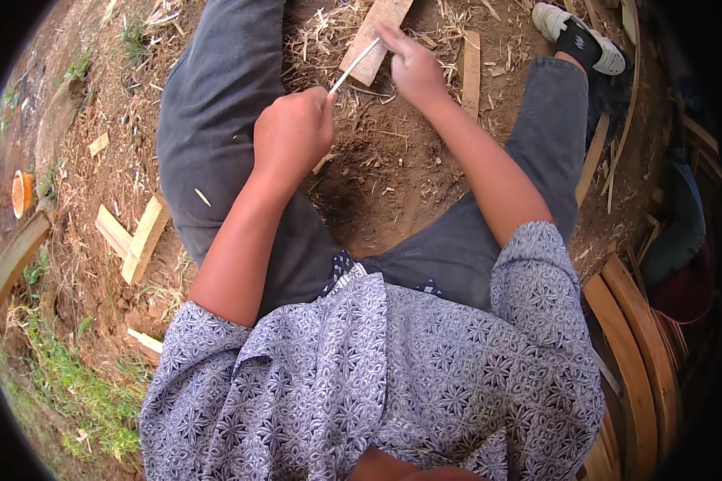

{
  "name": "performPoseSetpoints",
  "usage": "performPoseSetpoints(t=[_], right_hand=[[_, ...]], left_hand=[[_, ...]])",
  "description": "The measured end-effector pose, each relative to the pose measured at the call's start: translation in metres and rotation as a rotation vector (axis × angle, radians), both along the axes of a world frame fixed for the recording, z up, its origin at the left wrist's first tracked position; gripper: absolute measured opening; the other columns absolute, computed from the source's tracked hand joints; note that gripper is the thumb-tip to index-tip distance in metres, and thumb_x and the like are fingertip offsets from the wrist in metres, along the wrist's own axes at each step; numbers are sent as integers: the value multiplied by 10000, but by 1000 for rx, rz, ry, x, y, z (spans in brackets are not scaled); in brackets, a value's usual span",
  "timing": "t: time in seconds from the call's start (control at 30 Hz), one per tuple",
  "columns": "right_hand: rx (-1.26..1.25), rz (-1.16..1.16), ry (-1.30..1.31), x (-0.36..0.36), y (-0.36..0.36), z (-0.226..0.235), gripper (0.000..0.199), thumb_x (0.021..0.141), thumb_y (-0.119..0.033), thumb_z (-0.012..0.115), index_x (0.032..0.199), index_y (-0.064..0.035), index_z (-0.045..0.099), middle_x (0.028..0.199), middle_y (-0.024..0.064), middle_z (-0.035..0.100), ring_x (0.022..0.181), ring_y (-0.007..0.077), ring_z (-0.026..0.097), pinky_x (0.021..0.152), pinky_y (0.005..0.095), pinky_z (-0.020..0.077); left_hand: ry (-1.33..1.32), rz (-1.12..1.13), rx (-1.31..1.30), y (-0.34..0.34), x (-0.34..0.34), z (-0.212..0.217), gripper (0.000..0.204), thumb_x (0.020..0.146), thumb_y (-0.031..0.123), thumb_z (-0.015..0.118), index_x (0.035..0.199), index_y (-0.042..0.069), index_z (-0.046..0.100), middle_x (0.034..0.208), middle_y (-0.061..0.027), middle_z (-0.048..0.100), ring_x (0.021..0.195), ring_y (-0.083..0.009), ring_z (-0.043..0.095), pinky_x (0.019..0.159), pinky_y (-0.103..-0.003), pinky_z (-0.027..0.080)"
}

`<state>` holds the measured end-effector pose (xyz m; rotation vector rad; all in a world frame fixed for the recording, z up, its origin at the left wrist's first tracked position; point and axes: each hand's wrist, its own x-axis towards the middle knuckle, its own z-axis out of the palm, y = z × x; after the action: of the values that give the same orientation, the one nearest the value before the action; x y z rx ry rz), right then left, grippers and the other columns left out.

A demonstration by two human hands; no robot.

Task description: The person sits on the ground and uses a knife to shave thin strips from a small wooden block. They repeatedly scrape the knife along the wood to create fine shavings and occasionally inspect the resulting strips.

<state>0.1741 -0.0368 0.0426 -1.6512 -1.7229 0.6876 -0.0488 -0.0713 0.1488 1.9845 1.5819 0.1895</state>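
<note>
My left hand [291, 132] is closed in a fist around one end of a thin, straight, pale rod [354, 66]. It could be a wood sliver or a slim tool; I cannot tell which. The rod slants up and to the right. At its far end, the fingers of my right hand [415, 70] close on the tip, slightly blurred. Just beyond and below the rod lies a flat wooden board [371, 60] on the ground. A narrower wood strip [471, 76] rests to the right of my right hand.
Wood shavings litter the brown soil [377, 168] between my legs. Short wood pieces [144, 240] lie left of my leg, near an orange round object [22, 194] and a curved timber [12, 268]. Long curved planks [630, 353] stand at my right. A shoe [610, 56] shows at upper right.
</note>
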Motion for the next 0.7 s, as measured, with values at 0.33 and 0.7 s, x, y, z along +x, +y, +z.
performPoseSetpoints(t=[0.33,0.7], right_hand=[[-210,80,92,-24,-23,27,555,962,47,389,1467,-74,584,1486,139,596,1368,300,580,1187,350,425],[-112,362,200,-52,-56,48,602,923,87,405,1459,-105,601,1499,140,580,1377,273,575,1206,352,403]], left_hand=[[-43,15,62,-1,-1,-8,296,991,246,631,792,29,647,715,-210,648,697,-431,645,638,-533,485],[-21,-8,88,-4,-8,-14,285,976,242,645,781,35,653,719,-201,654,701,-419,658,638,-525,498]])
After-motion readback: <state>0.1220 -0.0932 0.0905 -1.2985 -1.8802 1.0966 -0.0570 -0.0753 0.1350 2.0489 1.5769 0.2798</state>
